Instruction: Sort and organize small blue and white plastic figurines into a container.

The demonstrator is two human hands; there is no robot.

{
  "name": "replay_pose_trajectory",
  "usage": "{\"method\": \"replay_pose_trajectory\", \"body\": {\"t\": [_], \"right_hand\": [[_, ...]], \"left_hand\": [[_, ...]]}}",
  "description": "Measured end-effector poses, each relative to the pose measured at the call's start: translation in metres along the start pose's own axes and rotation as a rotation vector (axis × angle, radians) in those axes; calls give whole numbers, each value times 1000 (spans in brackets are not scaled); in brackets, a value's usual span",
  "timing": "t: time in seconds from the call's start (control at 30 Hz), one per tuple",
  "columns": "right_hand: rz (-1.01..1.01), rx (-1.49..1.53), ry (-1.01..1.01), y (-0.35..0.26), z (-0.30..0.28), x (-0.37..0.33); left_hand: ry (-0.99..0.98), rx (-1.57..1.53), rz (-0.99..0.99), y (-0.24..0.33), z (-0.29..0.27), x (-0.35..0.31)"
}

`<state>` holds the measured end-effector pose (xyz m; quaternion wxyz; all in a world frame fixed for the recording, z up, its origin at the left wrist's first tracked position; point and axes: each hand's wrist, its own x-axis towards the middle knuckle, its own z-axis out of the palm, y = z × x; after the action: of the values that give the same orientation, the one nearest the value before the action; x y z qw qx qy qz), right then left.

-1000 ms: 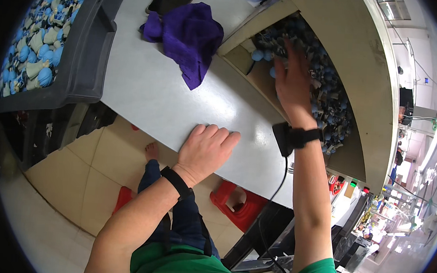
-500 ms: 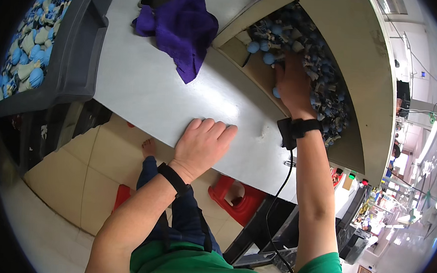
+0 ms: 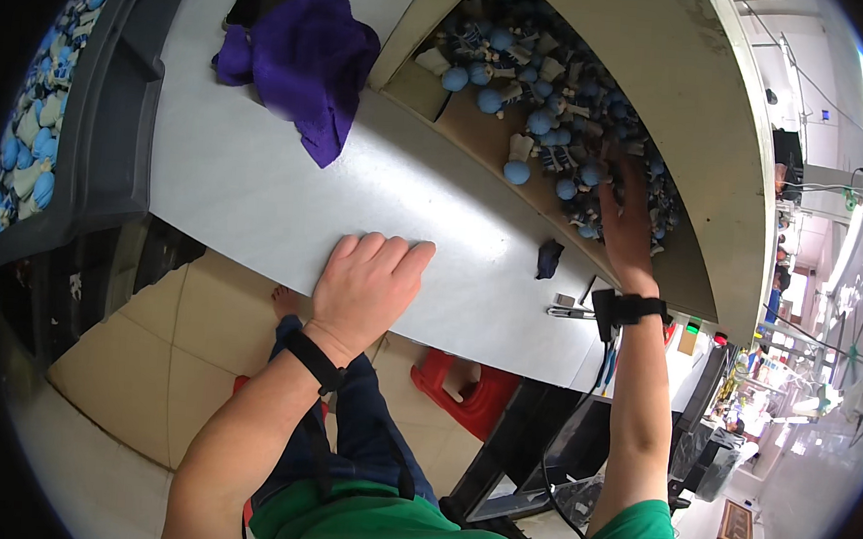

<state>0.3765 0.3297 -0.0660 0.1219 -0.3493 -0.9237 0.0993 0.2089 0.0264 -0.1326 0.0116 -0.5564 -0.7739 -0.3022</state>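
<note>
My right hand reaches into the beige open box. Its fingers are apart and rest against a heap of small doll-like figures with round blue heads and pale bodies; some fingertips are hidden among them. Nothing shows in its grasp. My left hand rests on the grey-white tabletop near its front edge, fingers together and curled under, with no object visible at it. Both wrists wear black bands, and a cable runs from the right one.
At left, a dark grey bin holds more blue-headed figures. A purple cloth lies at the table's far side. A dark scrap and a small metal tool lie by the box. A red stool stands below.
My right hand has moved right and nearer along the heap, its fingers now more spread. Several figures lie loose on the box floor where it was. My left hand stays on the table.
</note>
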Motion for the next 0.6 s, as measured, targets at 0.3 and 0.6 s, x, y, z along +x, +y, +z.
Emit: {"method": "replay_pose_trajectory", "body": {"t": [0.3, 0.6], "right_hand": [[1, -219, -86, 44, 6, -29], [169, -303, 100, 87, -1, -56]], "left_hand": [[22, 4, 13, 8, -1, 4], [-20, 28, 1, 4, -5, 6]]}}
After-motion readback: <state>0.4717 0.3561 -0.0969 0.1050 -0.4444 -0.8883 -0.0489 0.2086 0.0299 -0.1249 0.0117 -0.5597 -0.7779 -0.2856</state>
